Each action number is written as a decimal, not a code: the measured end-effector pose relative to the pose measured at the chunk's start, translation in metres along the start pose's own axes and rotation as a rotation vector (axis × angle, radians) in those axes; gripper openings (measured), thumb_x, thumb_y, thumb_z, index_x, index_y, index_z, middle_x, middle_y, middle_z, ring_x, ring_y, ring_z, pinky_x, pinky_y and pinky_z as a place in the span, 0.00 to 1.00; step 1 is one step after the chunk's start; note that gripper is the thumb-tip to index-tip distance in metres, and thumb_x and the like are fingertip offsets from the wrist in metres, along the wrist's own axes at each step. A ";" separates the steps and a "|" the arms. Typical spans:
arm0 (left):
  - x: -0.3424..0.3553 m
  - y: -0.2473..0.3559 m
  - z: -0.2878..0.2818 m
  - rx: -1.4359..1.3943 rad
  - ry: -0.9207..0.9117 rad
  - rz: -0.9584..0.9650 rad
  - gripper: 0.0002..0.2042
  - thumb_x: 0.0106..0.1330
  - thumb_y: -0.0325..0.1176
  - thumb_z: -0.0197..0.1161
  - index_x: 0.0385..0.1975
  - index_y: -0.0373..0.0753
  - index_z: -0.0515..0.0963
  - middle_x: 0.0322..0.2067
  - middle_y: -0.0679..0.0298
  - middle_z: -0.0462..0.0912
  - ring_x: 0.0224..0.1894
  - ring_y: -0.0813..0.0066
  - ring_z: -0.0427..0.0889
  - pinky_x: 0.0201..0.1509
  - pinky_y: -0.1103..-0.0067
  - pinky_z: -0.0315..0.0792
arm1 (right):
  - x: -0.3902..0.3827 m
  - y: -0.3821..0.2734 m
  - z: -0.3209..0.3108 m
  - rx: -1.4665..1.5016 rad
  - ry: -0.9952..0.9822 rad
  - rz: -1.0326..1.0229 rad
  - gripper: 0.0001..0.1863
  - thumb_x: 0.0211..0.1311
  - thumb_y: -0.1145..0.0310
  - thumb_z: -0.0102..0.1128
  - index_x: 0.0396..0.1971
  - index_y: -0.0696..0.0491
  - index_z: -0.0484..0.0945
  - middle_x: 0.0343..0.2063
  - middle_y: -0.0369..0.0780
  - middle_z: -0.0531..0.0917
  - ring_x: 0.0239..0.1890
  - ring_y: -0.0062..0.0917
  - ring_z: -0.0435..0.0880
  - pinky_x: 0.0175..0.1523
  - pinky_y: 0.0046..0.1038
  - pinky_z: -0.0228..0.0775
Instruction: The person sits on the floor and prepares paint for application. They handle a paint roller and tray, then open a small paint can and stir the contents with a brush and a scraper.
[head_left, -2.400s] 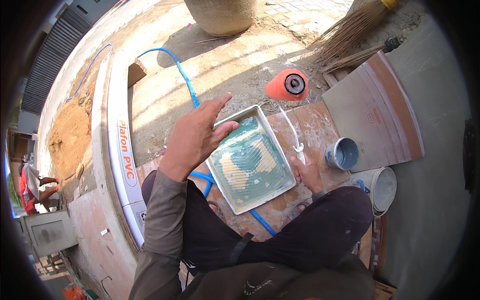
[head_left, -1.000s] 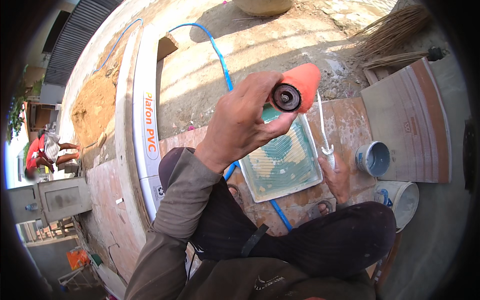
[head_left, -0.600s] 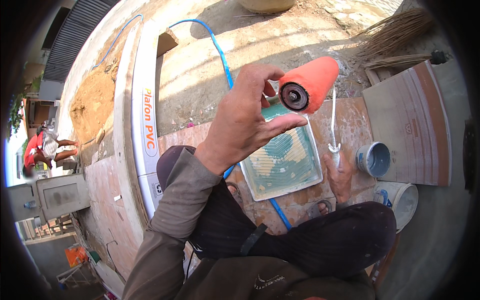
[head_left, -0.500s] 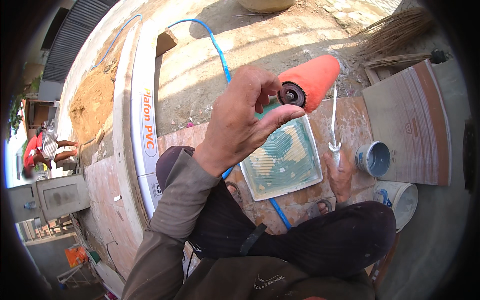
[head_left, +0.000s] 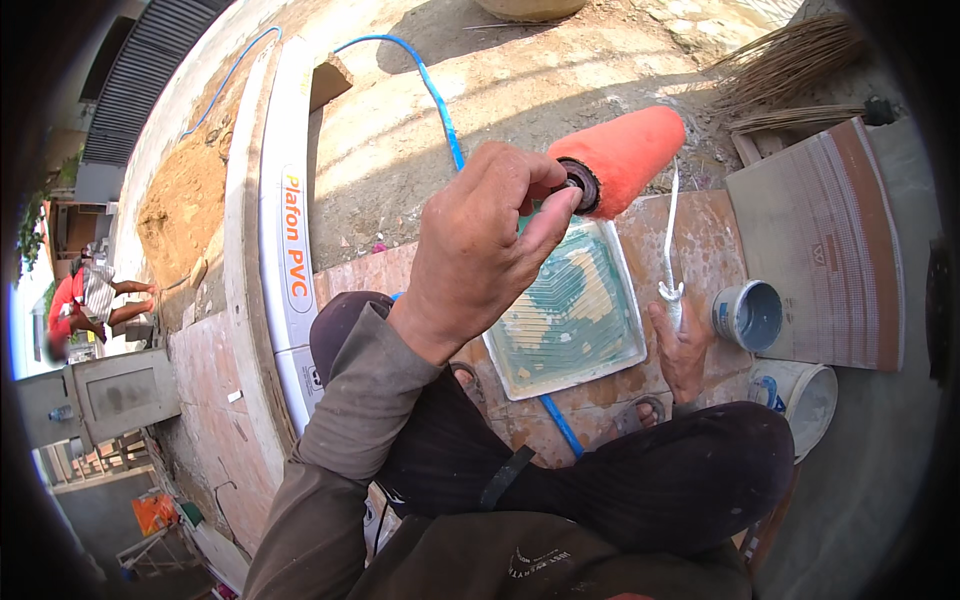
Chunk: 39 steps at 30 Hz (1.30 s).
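A paint roller with a fluffy orange cover (head_left: 635, 155) is raised above the tray, its dark round end cap (head_left: 583, 185) facing me. My left hand (head_left: 470, 240) pinches at the middle of that end with thumb and forefinger; any small part between the tips is hidden. My right hand (head_left: 682, 355), lower at the right, is wrapped round the roller's handle, from which the white-coated wire frame (head_left: 672, 240) rises. Beneath the roller sits a green paint tray with a pale rim (head_left: 637, 320), smeared with cream-coloured residue. My left hand covers the tray's upper left part.
A grey-blue can (head_left: 748, 318) and a whitish bucket (head_left: 808, 405) stand right of my right hand. A blue hose (head_left: 437, 95) runs beneath the tray. Long white panels (head_left: 288, 180) lie at left; a broom (head_left: 795, 65) lies far right. Another person (head_left: 85, 300) is far left.
My left thumb and forefinger have closed from a wide gap onto the roller's end. The roller has shifted slightly; my right hand keeps its hold.
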<state>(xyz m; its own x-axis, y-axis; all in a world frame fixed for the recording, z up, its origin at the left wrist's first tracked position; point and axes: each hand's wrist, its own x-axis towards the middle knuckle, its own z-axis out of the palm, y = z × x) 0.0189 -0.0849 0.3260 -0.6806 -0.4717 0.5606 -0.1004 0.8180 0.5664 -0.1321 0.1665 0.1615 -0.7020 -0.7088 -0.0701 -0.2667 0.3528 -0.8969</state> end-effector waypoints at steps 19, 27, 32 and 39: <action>0.007 -0.010 -0.021 0.048 0.085 -0.185 0.09 0.70 0.31 0.69 0.44 0.35 0.79 0.33 0.59 0.87 0.33 0.77 0.86 0.34 0.81 0.79 | -0.001 -0.003 0.004 0.466 -0.112 0.464 0.20 0.73 0.50 0.61 0.34 0.53 0.74 0.16 0.31 0.72 0.13 0.13 0.70 0.17 0.19 0.61; 0.005 -0.003 -0.033 0.058 0.047 -0.326 0.12 0.72 0.36 0.68 0.46 0.36 0.81 0.40 0.63 0.85 0.43 0.78 0.83 0.45 0.79 0.77 | -0.001 -0.008 0.000 0.544 -0.088 0.481 0.19 0.74 0.51 0.60 0.34 0.53 0.74 0.16 0.30 0.72 0.13 0.12 0.69 0.16 0.19 0.62; 0.002 -0.004 -0.039 0.042 0.056 -0.300 0.12 0.72 0.35 0.68 0.47 0.35 0.80 0.40 0.62 0.85 0.43 0.78 0.82 0.46 0.80 0.76 | -0.003 -0.007 0.003 0.604 -0.104 0.507 0.19 0.74 0.51 0.60 0.34 0.52 0.73 0.17 0.30 0.72 0.13 0.12 0.69 0.16 0.18 0.62; 0.002 -0.001 -0.041 0.059 0.029 -0.318 0.14 0.72 0.38 0.68 0.48 0.35 0.80 0.39 0.62 0.85 0.42 0.77 0.82 0.46 0.80 0.75 | -0.005 -0.013 0.001 0.585 -0.104 0.496 0.19 0.74 0.49 0.60 0.34 0.50 0.71 0.16 0.29 0.70 0.13 0.12 0.68 0.16 0.18 0.61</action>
<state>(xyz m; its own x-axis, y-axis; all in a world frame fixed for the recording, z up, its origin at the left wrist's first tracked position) 0.0477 -0.1003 0.3511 -0.5877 -0.7148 0.3790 -0.3471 0.6458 0.6800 -0.1248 0.1645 0.1733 -0.5747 -0.6163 -0.5385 0.4750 0.2846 -0.8327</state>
